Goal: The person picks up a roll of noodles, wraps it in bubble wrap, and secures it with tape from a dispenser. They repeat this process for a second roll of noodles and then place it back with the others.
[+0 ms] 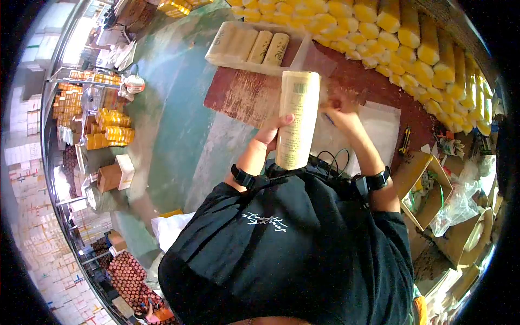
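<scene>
The pale wrapped pack (296, 116) is held over the red bench (244, 95), with the left hand (271, 132) closed in a grip on its lower left side. The right hand (340, 116) is just right of the pack; I cannot tell its grip. Similar packs (249, 46) lie beyond the pack.

Worn red table (244, 95), row of cream packs (252, 46), clear plastic sheet (382, 127)

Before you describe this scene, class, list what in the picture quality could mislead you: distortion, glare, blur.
Head view: fisheye bending curves the shelves at left and blackens the corners; daylight at top left is blown out; the right hand is motion-smeared; the cream pack in the left hand is sharp, barcode visible.
</scene>
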Tool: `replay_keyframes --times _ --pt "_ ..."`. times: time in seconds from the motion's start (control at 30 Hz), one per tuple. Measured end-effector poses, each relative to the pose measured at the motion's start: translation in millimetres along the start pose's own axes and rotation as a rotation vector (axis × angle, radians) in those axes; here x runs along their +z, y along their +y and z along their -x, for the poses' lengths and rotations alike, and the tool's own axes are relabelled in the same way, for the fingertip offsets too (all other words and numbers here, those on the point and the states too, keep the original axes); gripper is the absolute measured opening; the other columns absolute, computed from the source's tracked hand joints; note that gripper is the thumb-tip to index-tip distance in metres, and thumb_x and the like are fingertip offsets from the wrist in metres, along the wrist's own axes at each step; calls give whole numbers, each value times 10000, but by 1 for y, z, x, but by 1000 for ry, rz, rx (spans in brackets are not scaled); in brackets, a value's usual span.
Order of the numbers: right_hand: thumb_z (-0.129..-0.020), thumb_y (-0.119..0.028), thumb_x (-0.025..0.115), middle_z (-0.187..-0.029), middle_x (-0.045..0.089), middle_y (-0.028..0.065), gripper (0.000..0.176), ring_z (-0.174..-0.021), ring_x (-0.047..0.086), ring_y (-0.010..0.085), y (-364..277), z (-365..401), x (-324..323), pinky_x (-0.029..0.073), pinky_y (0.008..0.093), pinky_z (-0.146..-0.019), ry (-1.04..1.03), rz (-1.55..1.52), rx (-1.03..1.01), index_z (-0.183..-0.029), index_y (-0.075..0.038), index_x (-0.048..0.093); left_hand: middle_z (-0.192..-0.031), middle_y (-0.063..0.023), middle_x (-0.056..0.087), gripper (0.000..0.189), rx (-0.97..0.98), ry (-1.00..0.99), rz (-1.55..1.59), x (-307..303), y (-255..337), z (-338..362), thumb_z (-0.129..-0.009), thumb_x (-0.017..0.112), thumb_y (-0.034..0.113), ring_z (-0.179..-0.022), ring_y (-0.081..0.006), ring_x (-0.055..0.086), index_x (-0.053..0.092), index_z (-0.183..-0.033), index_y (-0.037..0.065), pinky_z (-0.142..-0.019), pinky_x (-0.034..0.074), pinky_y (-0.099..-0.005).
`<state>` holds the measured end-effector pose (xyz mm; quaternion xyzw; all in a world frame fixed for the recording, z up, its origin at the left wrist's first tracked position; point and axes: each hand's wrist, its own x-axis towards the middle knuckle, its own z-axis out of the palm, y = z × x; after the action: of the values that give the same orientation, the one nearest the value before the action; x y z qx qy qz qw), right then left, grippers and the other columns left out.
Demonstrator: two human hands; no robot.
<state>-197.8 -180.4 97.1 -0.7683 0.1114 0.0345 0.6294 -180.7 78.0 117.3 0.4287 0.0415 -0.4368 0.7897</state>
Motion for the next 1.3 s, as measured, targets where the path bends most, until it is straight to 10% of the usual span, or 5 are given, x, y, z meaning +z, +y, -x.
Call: replay_keyframes --times 0.27,0.47,0.63,0.93,1.3 --pt "-1007 -317 510 -967 705 140 345 -864 665 254 -9 3 23 513 387 -796 128 -55 232 -1091 -15 655 -1168 -105 672 632 72 -73 -138 9 25 -3 -875 792 300 -1051 -205 683 526 -1366 6 -911 584 -384" --pt "-995 -197 557 -793 606 8 203 -697 528 120 -6 -26 18 440 279 -641 211 -28 -163 -936 -19 635 -1273 -113 646 772 48 -50 -447 -5 44 6 -802 841 229 -1139 -215 636 479 -1444 0 -978 519 -373" --pt "-879 -253 741 -971 699 187 233 -901 680 311 -42 -35 8 533 391 -799 82 377 -161 -929 -35 674 -1363 -125 598 919 40 -157 -610 -21 52 23 -728 885 228 -1258 -233 562 429 -1491 -8 -1087 431 -391" --pt "-915 -88 688 -1308 684 150 463 -1172 647 262 -39 -23 60 491 372 -1026 -273 81 -378 -1361 6 608 -1374 -126 586 903 66 -203 -332 -13 57 32 -770 868 274 -1250 -223 567 409 -1493 -13 -1068 450 -381" --pt "-1023 -264 642 -893 603 -45 190 -788 509 76 -29 -24 36 413 243 -673 -67 -352 76 -1023 -74 641 -1273 -111 647 908 28 -143 -523 -30 58 29 -704 918 324 -1156 -213 620 494 -1420 -38 -1018 483 -359"
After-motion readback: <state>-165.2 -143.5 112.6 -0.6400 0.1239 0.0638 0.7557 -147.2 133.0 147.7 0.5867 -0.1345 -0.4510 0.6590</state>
